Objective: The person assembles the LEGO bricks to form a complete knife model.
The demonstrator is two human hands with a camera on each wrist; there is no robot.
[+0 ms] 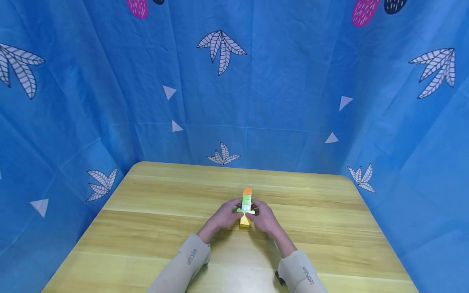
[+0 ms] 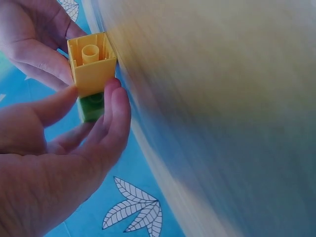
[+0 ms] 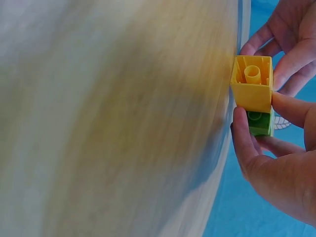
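A stack of toy building blocks stands between both hands near the middle of the table. In the head view it has an orange curved block [image 1: 247,190] at the far end, then green blocks [image 1: 246,198], a light blue block [image 1: 246,207], a thin lime plate [image 1: 241,211] and a yellow block [image 1: 244,222] nearest me. My left hand [image 1: 226,214] grips its left side and my right hand [image 1: 265,216] its right side. Both wrist views show the hollow underside of the yellow block [image 2: 94,74], with a green block [image 3: 259,123] beyond it between thumb and fingers.
The wooden table [image 1: 165,195] has rounded far corners. Blue curtains [image 1: 293,81] with leaf and triangle prints hang close behind it and along both sides. A small dark object [image 1: 279,277] shows at the right sleeve cuff [image 1: 298,264].
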